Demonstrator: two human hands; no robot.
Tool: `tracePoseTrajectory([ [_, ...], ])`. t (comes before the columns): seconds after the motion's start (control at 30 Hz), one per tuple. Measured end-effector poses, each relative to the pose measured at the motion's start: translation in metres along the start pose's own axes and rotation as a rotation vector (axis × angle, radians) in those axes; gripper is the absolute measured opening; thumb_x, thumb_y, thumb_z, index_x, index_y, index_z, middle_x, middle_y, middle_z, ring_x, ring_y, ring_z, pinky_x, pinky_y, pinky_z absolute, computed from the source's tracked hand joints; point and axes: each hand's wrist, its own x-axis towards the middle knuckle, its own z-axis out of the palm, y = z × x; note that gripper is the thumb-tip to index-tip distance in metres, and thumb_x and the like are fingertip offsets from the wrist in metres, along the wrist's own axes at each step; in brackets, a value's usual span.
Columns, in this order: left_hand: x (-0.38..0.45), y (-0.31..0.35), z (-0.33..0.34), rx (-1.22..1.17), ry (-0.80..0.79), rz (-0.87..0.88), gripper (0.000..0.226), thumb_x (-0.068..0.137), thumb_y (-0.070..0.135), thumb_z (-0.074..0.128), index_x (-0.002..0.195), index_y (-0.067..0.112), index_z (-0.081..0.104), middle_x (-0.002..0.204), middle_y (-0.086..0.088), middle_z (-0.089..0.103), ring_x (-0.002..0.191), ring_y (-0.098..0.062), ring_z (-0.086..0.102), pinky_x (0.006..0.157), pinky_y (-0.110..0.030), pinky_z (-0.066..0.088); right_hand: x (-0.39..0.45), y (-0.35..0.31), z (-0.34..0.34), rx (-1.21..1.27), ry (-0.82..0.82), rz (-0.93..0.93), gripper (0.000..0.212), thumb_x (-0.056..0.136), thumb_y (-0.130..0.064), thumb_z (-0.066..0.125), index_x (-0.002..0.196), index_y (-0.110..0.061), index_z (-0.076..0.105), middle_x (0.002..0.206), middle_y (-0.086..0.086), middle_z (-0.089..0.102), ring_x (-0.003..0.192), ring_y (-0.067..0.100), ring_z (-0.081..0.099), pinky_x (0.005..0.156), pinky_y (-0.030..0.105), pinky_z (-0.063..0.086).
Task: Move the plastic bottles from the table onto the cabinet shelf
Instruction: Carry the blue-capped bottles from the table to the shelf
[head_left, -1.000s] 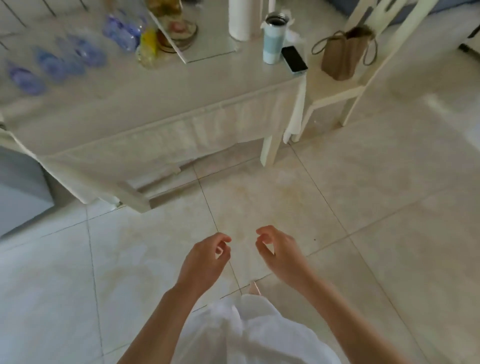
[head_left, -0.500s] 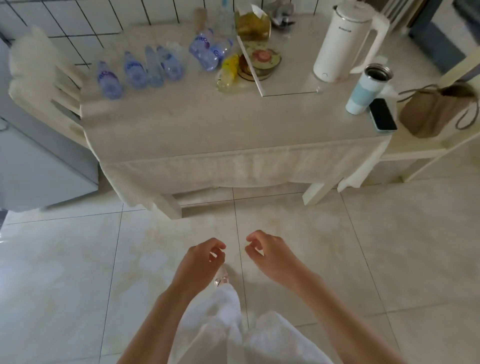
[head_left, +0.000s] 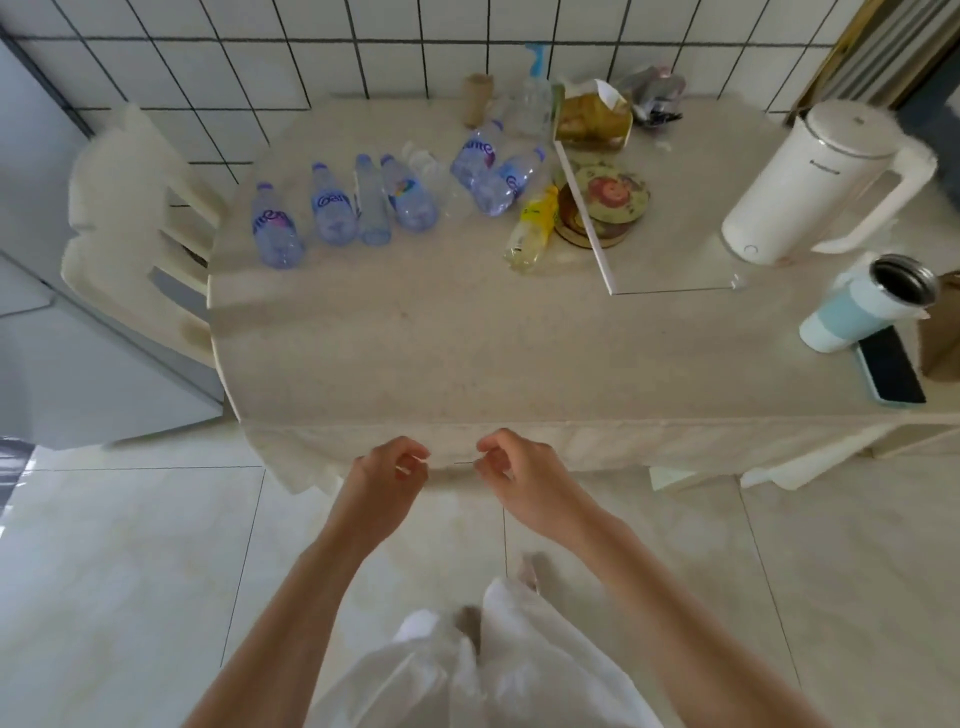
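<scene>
Fingers on your left hand (head_left: 382, 475) and right hand (head_left: 519, 475) hang loosely curled, holding nothing, just short of the table (head_left: 467, 353). Plastic bottles (head_left: 374, 200) all lie at its far side; cabinet shelf not in view, so nothing looks moved yet.

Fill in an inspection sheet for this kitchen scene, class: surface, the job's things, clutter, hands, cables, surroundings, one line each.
Surface: table under a pale cloth, near half bare.
Job's things: blue bottles lying at the far left, a yellow bottle beside them; none picked up.
Clutter: kettle, tumbler, phone, round tin, snack bag.
Hands: left hand and right hand hang before the table's edge, fingers loosely curled, holding nothing.
Cables: nothing seen.
Surroundings: tiled wall, chair at left, tiled floor; no cabinet shelf in view.
</scene>
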Motion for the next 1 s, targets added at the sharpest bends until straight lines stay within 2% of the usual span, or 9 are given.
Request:
tracePoseTrajectory([
  [0.13,0.047,0.005,-0.016,-0.071,0.077,-0.048,0.014,0.087,0.010,0.064,0.095,0.020,0.070,0.081,0.003,0.071,0.078,-0.016,0.068,0.069,-0.025,0.047,0.054,-0.019,-0.019,-0.008,-0.014,-0.033,0.030,0.094,-0.030,0.054,0.119,-0.016,0.060,0.107,-0.001,0.069,0.101,0.016,0.062,0.088,0.028,0.048],
  [0.3,0.108,0.017,-0.040,-0.161,0.197,-0.137,0.015,0.086,0.008,0.063,0.097,0.014,0.071,0.087,-0.008,0.073,0.083,-0.027,0.069,0.080,-0.039,0.053,0.128,-0.043,-0.049,-0.018,-0.074,-0.074,0.030,0.095,-0.027,0.055,0.120,-0.011,0.060,0.109,0.003,0.069,0.101,0.017,0.062,0.091,0.026,0.047],
  [0.47,0.154,0.026,-0.064,-0.154,0.310,-0.210,0.014,0.084,0.010,0.066,0.094,0.019,0.072,0.084,-0.007,0.072,0.082,-0.026,0.070,0.076,-0.034,0.052,0.196,-0.067,-0.071,-0.044,-0.113,-0.108,0.028,0.093,-0.025,0.056,0.116,-0.011,0.062,0.111,0.005,0.069,0.101,0.016,0.064,0.083,0.018,0.042],
  [0.8,0.247,0.016,-0.140,-0.158,0.434,-0.356,0.021,0.084,0.012,0.064,0.105,0.012,0.071,0.093,-0.018,0.073,0.094,-0.030,0.068,0.074,-0.028,0.044,0.328,-0.141,-0.066,-0.096,-0.168,-0.127,0.026,0.090,-0.026,0.060,0.111,-0.011,0.064,0.111,0.006,0.070,0.108,0.021,0.062,0.089,0.023,0.042],
  [0.87,0.264,0.010,-0.154,-0.167,0.433,-0.399,0.025,0.084,0.013,0.063,0.109,0.012,0.070,0.100,-0.019,0.072,0.098,-0.033,0.067,0.078,-0.030,0.048,0.348,-0.152,-0.061,-0.094,-0.163,-0.114,0.028,0.090,-0.025,0.060,0.112,-0.008,0.063,0.112,0.009,0.070,0.109,0.024,0.062,0.094,0.028,0.043],
  [0.93,0.288,-0.001,-0.170,-0.194,0.433,-0.422,0.030,0.084,0.012,0.062,0.114,0.010,0.067,0.108,-0.022,0.070,0.103,-0.037,0.065,0.087,-0.038,0.052,0.374,-0.165,-0.053,-0.100,-0.155,-0.094,0.029,0.091,-0.024,0.060,0.114,-0.007,0.062,0.114,0.010,0.069,0.110,0.026,0.061,0.096,0.032,0.045],
  [1.0,0.317,-0.013,-0.188,-0.163,0.427,-0.442,0.035,0.085,0.014,0.062,0.120,0.008,0.065,0.116,-0.023,0.067,0.108,-0.038,0.062,0.091,-0.040,0.049,0.401,-0.180,-0.044,-0.100,-0.136,-0.057,0.031,0.091,-0.026,0.058,0.116,-0.007,0.061,0.116,0.010,0.067,0.111,0.027,0.061,0.096,0.034,0.047],
])
